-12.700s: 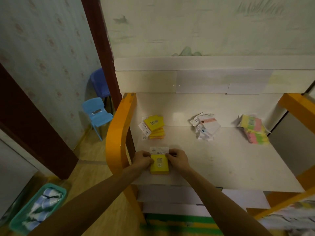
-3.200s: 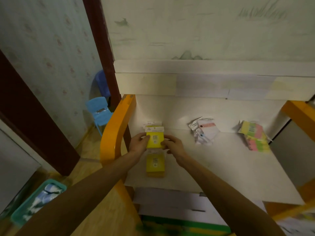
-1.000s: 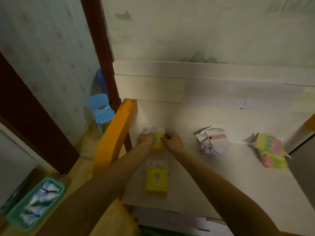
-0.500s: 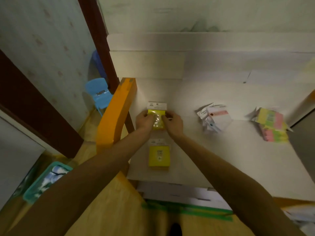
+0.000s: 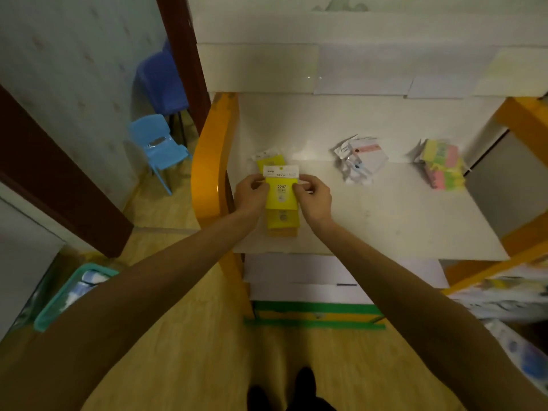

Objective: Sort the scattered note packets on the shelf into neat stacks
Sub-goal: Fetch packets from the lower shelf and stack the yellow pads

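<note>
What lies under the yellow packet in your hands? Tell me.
Under the held yellow packet lies a stack of yellow packets on the shelf; only its near end shows. How many it holds is hidden.

Yellow note packet (image 5: 281, 191) held above yellow stack (image 5: 282, 225).

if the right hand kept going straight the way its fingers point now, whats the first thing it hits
The right hand points left across the yellow packet it pinches. Going straight on, it would probably meet the left hand gripping the packet's other edge, and past that the orange shelf side. Depth is hard to judge from this one view.
</note>
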